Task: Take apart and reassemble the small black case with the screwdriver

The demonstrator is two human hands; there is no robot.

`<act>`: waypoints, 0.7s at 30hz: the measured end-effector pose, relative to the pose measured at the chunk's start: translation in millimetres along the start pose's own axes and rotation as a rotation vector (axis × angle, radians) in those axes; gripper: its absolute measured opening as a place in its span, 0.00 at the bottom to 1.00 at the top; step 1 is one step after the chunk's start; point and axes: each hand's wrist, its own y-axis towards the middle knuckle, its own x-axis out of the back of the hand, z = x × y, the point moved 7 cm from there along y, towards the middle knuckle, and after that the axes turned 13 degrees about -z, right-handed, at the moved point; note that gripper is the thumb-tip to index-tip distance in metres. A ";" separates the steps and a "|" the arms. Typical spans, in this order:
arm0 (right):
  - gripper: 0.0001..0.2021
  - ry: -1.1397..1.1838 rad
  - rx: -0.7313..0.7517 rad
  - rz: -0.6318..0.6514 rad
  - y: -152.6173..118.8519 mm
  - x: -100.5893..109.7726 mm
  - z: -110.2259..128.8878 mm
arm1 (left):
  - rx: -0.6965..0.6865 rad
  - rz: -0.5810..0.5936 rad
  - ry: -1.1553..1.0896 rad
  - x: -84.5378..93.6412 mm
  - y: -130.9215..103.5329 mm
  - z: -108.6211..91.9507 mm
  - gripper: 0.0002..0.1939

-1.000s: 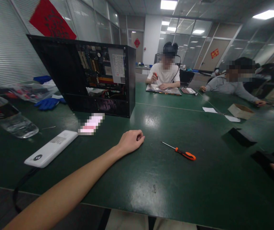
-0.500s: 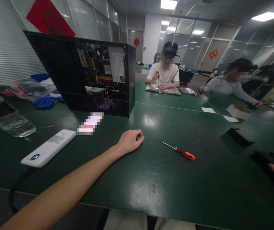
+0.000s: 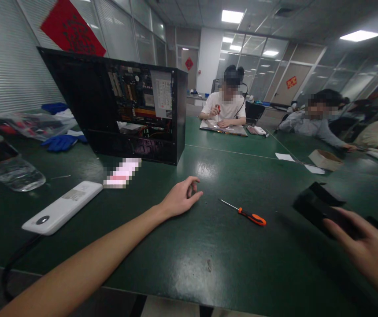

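Note:
My left hand (image 3: 180,197) rests on the green table, its thumb and curled fingers apart and nothing between them. To its right lies a screwdriver (image 3: 244,213) with an orange and black handle, its shaft pointing left. My right hand (image 3: 364,237) is shut on a black box-shaped part (image 3: 313,209), raised over the table at the right; its exact kind cannot be made out. Just behind that part sits another black block (image 3: 331,194), partly covered by it. A black computer case (image 3: 181,116) with its side open stands behind my left hand, showing boards and a power supply.
At the left are a white power bank (image 3: 63,207) with a cable, a water bottle (image 3: 13,167), blue gloves (image 3: 61,141) and a blurred pink-white item (image 3: 123,173). A cardboard box (image 3: 326,159) and papers lie back right. Co-workers sit across the table.
My right hand has come in from the right edge, carrying the black box-shaped part leftward. The fingers of my left hand have opened a little. The view has shifted slightly.

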 end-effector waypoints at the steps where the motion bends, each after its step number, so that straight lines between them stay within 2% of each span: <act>1: 0.26 0.114 0.038 0.025 -0.5 -11.3 42.5 | -0.020 0.003 -0.098 0.0 -1.1 -5.2 0.22; 3: 0.21 0.346 0.184 0.178 -6.4 -41.6 126.9 | -0.066 0.023 -0.250 -0.7 -4.7 -16.0 0.28; 5: 0.19 0.512 0.328 0.343 -18.6 -72.3 194.0 | -0.097 0.056 -0.340 -2.5 -9.4 -25.1 0.34; 7: 0.19 0.600 0.451 0.456 -34.7 -98.6 238.1 | -0.125 0.104 -0.389 -5.6 -13.9 -33.0 0.38; 9: 0.20 0.626 0.526 0.547 -52.0 -120.4 261.3 | -0.158 0.191 -0.382 -11.0 -18.4 -39.6 0.37; 12: 0.21 0.614 0.558 0.626 -69.2 -137.3 268.3 | -0.211 0.307 -0.344 -16.8 -23.4 -46.6 0.27; 15: 0.28 0.607 0.596 0.580 -62.6 -129.6 254.9 | -0.236 0.344 -0.330 -16.9 -24.8 -49.7 0.26; 18: 0.27 0.586 0.547 0.494 -32.0 -114.6 222.0 | -0.260 0.378 -0.323 -17.4 -26.9 -52.5 0.26; 21: 0.25 0.400 0.442 0.552 -3.8 -115.9 181.3 | -0.257 0.395 -0.319 -18.8 -28.5 -53.4 0.23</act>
